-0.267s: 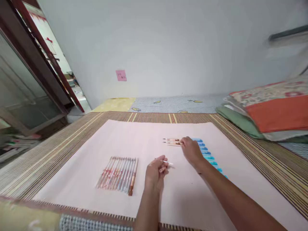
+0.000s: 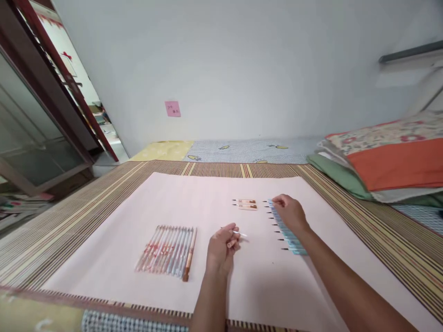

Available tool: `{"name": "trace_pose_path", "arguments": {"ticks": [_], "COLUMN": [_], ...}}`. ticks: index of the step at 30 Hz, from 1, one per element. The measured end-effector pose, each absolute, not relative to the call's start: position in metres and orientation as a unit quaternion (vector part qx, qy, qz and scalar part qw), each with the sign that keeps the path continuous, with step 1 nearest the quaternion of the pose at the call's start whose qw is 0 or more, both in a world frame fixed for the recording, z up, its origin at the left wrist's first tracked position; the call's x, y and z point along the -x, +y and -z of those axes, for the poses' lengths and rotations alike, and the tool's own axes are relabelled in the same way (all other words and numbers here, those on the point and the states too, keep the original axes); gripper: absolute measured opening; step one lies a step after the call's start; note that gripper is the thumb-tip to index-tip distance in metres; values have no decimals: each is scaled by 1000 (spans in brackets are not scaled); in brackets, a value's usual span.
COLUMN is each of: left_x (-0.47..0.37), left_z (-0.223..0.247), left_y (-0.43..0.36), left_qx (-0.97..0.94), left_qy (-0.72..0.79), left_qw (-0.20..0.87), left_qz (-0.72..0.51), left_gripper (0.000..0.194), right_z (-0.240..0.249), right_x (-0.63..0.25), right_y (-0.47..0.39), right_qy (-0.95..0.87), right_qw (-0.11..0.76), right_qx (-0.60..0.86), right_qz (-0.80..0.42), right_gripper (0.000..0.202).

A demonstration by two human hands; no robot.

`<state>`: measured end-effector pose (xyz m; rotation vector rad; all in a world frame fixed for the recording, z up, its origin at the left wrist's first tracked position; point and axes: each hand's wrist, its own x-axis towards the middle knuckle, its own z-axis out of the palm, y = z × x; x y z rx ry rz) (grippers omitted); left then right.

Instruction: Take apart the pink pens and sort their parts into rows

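Note:
My left hand (image 2: 221,246) is closed round a slim white pen (image 2: 241,234) above the middle of the pale pink sheet. A small pinkish end also shows between its fingers; I cannot make out what it belongs to. My right hand (image 2: 292,214) pinches at the uppermost of several blue brush pens (image 2: 289,237), which lie in a column, dark tips to the left. It covers part of that column. Left of it, two brown-and-cream brush pens (image 2: 247,206) lie side by side, tips also pointing left.
A row of several clear-barrelled pens (image 2: 166,249) lies on the left of the sheet (image 2: 114,240), with a brown-ended pen (image 2: 188,258) at its right edge. Folded cloths (image 2: 394,157) are piled at the right. A wall (image 2: 242,69) with a pink note (image 2: 172,109) rises behind.
My right hand has moved right, from the brown-and-cream brush pens to the top of the blue column, uncovering the dark tips there. My left hand keeps its hold, nearly still.

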<state>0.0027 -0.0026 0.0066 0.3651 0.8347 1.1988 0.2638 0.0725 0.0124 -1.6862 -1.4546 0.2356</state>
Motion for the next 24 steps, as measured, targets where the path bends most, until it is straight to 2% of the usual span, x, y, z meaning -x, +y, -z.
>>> {"name": "trace_pose_path", "arguments": {"ticks": [4,7,14,18,24], "left_x": [-4,-6,-9,-9,-8], "left_z": [-10,-10,-7,-7,-4], "left_y": [-3,-3,-4,-4,-4], "left_qx": [-150,-165,-216,-221,-220], "left_qy": [393,407,412,413,436], "left_qw": [725,710,685,679,674], "left_qz": [-545,-550,-561,-565,-554], "left_gripper": [18,19,22,24,31], "right_z": [-23,-34,-37,-28,-23], "right_x": [-237,-204,-154,-155,-169], "right_y": [47,16,-27,-23,0], "right_qy": [-610,-641,-654,-664,-702], "right_qw": [425,442,368,350,336], "right_qx": [645,579,537,550,597], "right_qz": [-177,-242,-386,-366,-195], "right_gripper": [13,21,24,20,15]}}
